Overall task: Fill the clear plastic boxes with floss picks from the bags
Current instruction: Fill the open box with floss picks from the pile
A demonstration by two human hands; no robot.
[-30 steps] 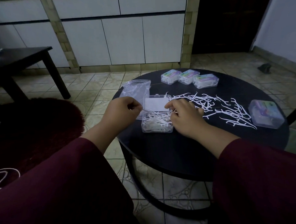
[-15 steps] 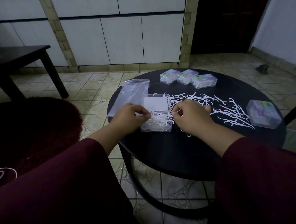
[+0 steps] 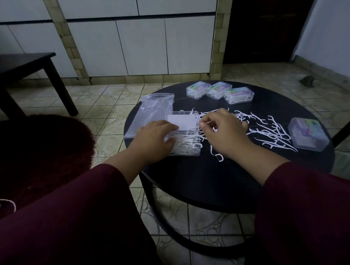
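An open clear plastic box [image 3: 188, 150] with a raised lid [image 3: 182, 121] sits on the round black table [image 3: 203, 181], filled with white floss picks. My left hand [image 3: 154, 141] lies flat over the picks in the box, fingers extended, pressing them down. My right hand [image 3: 222, 132] is beside the box's right edge and pinches a floss pick [image 3: 206, 123] between thumb and forefinger. Loose floss picks [image 3: 271, 131] are scattered to the right. One pick [image 3: 217, 154] lies below my right hand. An empty clear bag [image 3: 150, 113] lies behind the box at left.
Three closed filled boxes [image 3: 218, 92] stand in a row at the table's far edge. Another closed box [image 3: 307, 133] sits at the right edge. A dark red fuzzy seat [image 3: 39, 149] is at left, with a dark side table [image 3: 20, 69] beyond it on the tiled floor.
My left hand opened out and moved right onto the picks in the box. My right hand lifted slightly with a pick pinched. A pick now lies below my right hand.
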